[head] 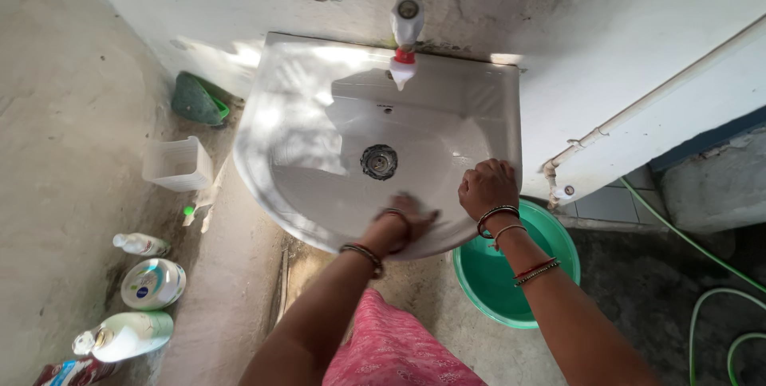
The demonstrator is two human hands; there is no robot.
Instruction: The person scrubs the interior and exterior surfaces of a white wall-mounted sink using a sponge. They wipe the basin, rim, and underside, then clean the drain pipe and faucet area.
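In the head view, a white wall-mounted sink (pixel 303 115) sits below a white tap (pixel 405 35) with a red collar, and a round metal drain (pixel 379 162) lies at the middle of the bowl. The left hand (pixel 407 222) presses flat against the inside of the bowl near the front rim, blurred, its grip spread and holding nothing that can be made out. The right hand (pixel 487 187) rests on the sink's right front rim, its grip curled over the edge. Both wrists wear bangles. A green basin (pixel 495 282) stands on the floor under the sink's right side. To the left, on the floor, are a clear plastic basket (pixel 177 164), a round white tub (pixel 153 283) and a white bottle (pixel 126 336) lying on its side. A green hose (pixel 702 306) loops at the far right.
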